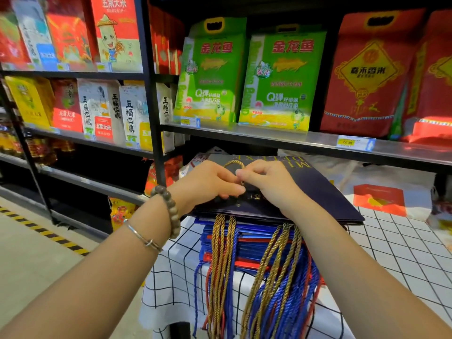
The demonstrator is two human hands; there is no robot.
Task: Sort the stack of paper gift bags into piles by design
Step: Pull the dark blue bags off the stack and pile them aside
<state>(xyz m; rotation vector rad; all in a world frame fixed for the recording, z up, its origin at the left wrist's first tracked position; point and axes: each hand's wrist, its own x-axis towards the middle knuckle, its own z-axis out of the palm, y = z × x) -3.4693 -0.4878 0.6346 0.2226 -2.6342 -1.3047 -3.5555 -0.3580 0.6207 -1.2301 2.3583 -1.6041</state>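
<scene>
Item: flat dark navy paper gift bag (318,192), atop the stack of blue and red paper bags (244,243). Left hand (210,182) and right hand (266,182) each pinch its gold twisted-cord handle (234,163). Handling: lay cord flat, then lift clear of stack.

Table (403,253) stood in front of me, covered with a white cloth (171,277) ruled in a black grid. The stack of gift bags (244,243) sat directly on it at the near edge, toward the left corner. Their cord handles (276,277) hung over that edge. A white plastic bag (381,192) with red print lay along the far edge, right of the stack.
</scene>
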